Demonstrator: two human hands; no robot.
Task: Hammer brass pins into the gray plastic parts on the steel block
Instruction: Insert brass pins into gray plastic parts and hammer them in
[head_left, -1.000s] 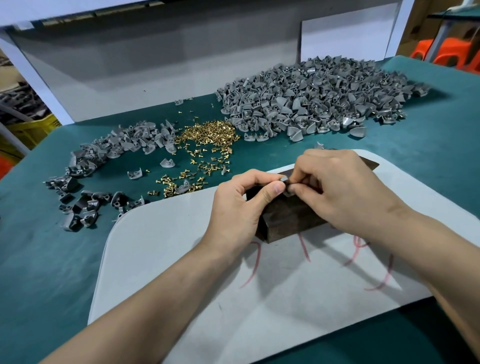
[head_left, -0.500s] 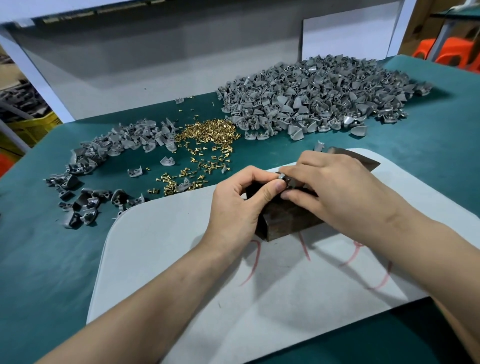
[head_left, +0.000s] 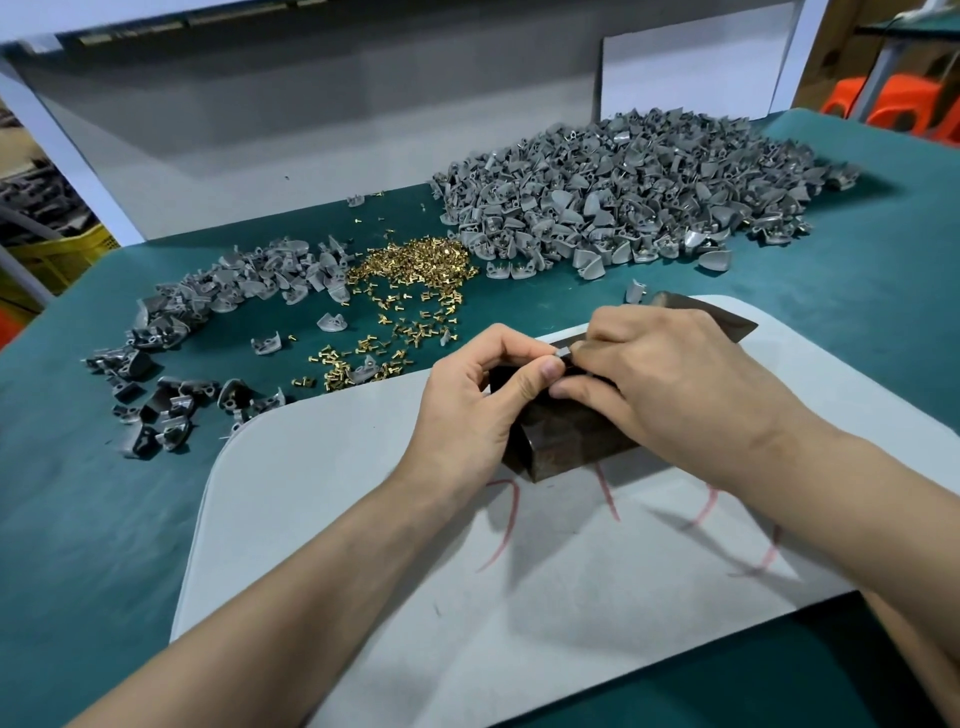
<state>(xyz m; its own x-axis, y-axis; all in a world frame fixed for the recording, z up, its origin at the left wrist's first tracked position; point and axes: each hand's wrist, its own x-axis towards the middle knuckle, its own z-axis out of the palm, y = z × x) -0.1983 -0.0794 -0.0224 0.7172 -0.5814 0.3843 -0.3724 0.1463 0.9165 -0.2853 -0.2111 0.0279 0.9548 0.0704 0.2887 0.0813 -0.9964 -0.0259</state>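
A dark steel block (head_left: 563, 441) lies on a pale grey mat (head_left: 322, 483) in front of me. Both hands meet over its near-left end. My left hand (head_left: 478, 405) pinches a small gray plastic part (head_left: 563, 353) between thumb and forefinger on the block's top. My right hand (head_left: 675, 384) covers the block's middle, its fingertips curled at the same part; what they hold is hidden. A heap of brass pins (head_left: 415, 270) lies on the green table behind the mat. No hammer is visible.
A big pile of gray parts (head_left: 649, 192) fills the back right of the green table (head_left: 857, 322). A smaller, darker spread of gray parts (head_left: 208, 312) runs along the left. One loose gray part (head_left: 635, 292) stands just behind the block. Grey wall panels rise behind.
Both hands stay over the block's end. My right hand's fingers have shifted slightly down and toward me around the small part; my left thumb has stayed pressed against it.
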